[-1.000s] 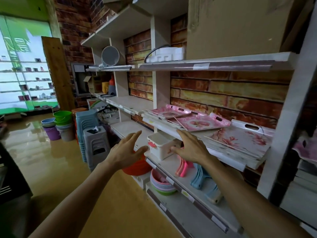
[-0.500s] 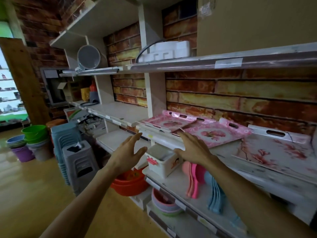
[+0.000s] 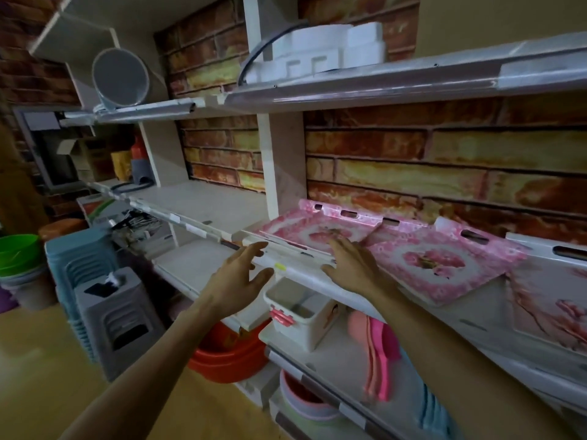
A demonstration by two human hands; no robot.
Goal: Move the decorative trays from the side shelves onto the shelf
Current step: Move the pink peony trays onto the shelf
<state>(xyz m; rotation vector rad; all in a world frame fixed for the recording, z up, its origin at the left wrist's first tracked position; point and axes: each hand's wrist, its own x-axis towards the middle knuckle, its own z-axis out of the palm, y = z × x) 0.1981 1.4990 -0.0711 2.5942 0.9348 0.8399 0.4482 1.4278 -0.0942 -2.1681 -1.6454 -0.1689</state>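
Three flowered trays lie on the middle shelf. The leftmost pink tray sits beside the white upright. A second pink tray overlaps it to the right. A white tray with pink blossoms lies at the far right, partly cut off. My right hand hovers over the front edge of the leftmost pink tray, fingers spread. My left hand is open just left of that tray's front corner, at the shelf lip. Neither hand holds anything.
The shelf section to the left is bare. A white box with a red latch, pink and blue plastic pieces and bowls fill the lower shelves. Grey stools, an orange basin and buckets stand on the floor.
Both hands have risen and reached forward to the shelf edge by the leftmost pink tray. The view has moved closer to the shelves and turned right.
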